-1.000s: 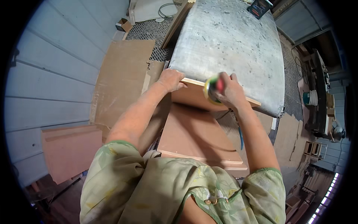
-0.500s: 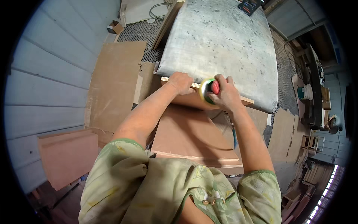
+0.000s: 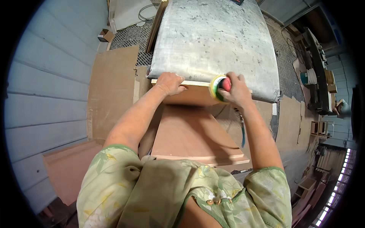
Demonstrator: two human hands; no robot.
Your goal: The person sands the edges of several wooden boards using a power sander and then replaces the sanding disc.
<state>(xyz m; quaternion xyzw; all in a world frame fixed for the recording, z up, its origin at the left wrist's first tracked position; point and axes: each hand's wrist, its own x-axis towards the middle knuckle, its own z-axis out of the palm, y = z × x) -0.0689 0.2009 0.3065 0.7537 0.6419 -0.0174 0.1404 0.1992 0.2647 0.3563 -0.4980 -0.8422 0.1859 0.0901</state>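
Note:
A plywood panel (image 3: 192,95) stands on edge against the near end of the pale, padded table. Over its top edge curls my left hand (image 3: 170,83), fingers wrapped round the board near its left end. My right hand (image 3: 241,92) grips a round air sander (image 3: 219,86) with a red top, green and black body and yellowish pad. The sander's pad meets the panel's top edge toward the right, its rim blurred. A blue hose (image 3: 243,133) hangs below my right wrist. Parts of the panel behind the sander and my right hand are hidden.
Several flat panels (image 3: 194,133) lie stacked just in front of me. The speckled grey table (image 3: 213,41) stretches away beyond the board. More panels (image 3: 74,167) lean at the lower left by the blue wall (image 3: 49,91). Cardboard (image 3: 112,91) covers the floor at left.
The sander in my right hand has shifted right along the panel's edge. My left hand still grips the board. The whole view has shifted slightly, and more of the panel's face shows.

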